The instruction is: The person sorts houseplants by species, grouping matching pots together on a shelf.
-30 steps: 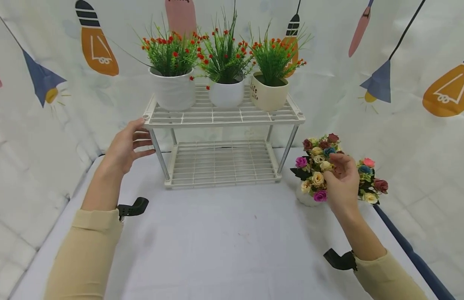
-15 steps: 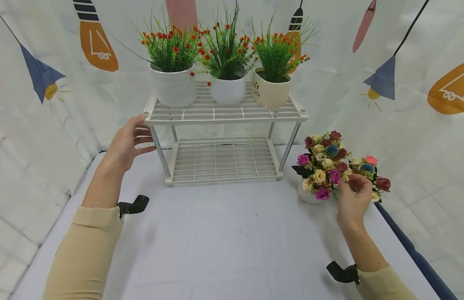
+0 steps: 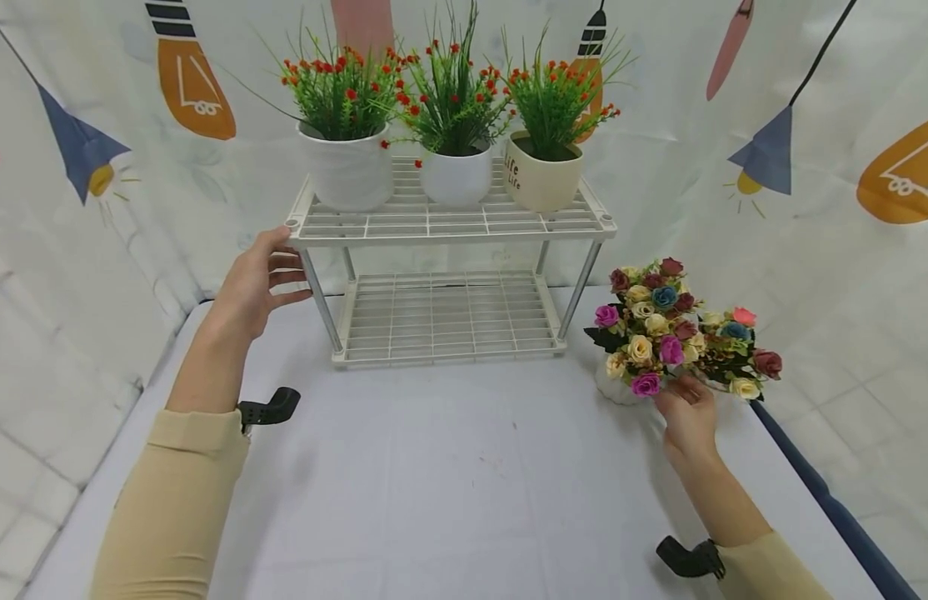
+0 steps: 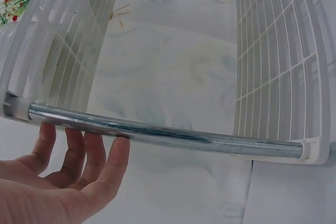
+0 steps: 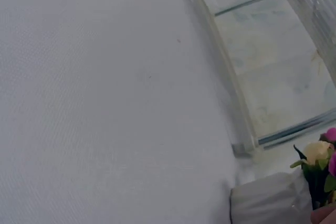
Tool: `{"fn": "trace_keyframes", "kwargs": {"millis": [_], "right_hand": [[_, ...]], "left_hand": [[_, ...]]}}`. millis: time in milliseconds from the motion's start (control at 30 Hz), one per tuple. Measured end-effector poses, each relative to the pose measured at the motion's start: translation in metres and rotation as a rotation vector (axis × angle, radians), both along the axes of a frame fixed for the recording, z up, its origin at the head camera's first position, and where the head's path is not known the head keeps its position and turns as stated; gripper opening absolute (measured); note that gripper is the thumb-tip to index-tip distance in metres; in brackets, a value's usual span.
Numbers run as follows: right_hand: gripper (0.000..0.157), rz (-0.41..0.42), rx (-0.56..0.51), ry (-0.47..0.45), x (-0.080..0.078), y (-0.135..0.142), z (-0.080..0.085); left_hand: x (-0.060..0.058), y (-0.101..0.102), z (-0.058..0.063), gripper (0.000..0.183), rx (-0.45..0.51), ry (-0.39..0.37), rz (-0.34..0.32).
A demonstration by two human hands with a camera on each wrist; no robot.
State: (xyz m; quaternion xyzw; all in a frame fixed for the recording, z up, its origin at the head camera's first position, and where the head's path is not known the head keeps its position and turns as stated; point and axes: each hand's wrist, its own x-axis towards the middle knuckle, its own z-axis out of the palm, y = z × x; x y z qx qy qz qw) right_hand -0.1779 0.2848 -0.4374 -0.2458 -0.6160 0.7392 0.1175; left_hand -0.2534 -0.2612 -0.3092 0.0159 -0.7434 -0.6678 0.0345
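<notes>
My left hand [image 3: 246,287] is at the left end of a white two-tier rack [image 3: 449,242]. In the left wrist view, its bent fingertips rest against the rack's metal post [image 4: 173,135]. My right hand [image 3: 689,417] reaches under the blooms of two bunches of artificial roses: a fuller bunch [image 3: 641,348] in a white pot [image 3: 617,387], and a second bunch [image 3: 734,350] just right of it. Flowers hide my right fingertips, so their contact is unclear. Only a sliver of that hand shows in the right wrist view, beside the white pot [image 5: 270,200].
On the rack's upper shelf stand a large white pot [image 3: 347,175], a smaller white pot [image 3: 455,177] and a cream pot [image 3: 542,179], all with red-flowered grass. A wire lower shelf [image 3: 449,321] is beneath. White cloth covers the table [image 3: 449,475]; a printed curtain [image 3: 659,183] hangs behind.
My right hand has moved from in front of the fuller rose bunch, first rightward, then down and slightly left to beneath the blooms. My left hand stays at the rack post.
</notes>
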Motion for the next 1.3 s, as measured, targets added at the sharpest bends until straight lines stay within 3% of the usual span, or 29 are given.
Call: {"fn": "trace_keyframes", "kwargs": {"millis": [167, 367, 633, 800, 1100, 1300], "right_hand": [[0.070, 0.061, 0.010, -0.025, -0.007, -0.005, -0.010], [0.073, 0.045, 0.082, -0.030, -0.014, -0.013, -0.021], [0.093, 0.047, 0.154, 0.120, -0.028, -0.022, -0.033], [0.102, -0.015, 0.178, 0.165, -0.030, -0.029, -0.035], [0.106, -0.010, 0.185, 0.145, -0.031, -0.029, -0.035], [0.109, -0.015, 0.139, 0.198, -0.031, -0.031, -0.033]], "left_hand": [[0.002, -0.001, 0.002, 0.052, -0.005, 0.000, 0.007], [0.002, 0.000, 0.002, 0.054, 0.005, -0.017, -0.002], [0.001, -0.001, 0.003, 0.056, 0.010, -0.021, -0.008], [0.003, -0.001, 0.003, 0.052, 0.021, -0.025, -0.007], [0.004, 0.002, 0.006, 0.053, 0.032, -0.034, -0.017], [0.004, -0.001, 0.005, 0.052, 0.037, -0.045, -0.018]]}}
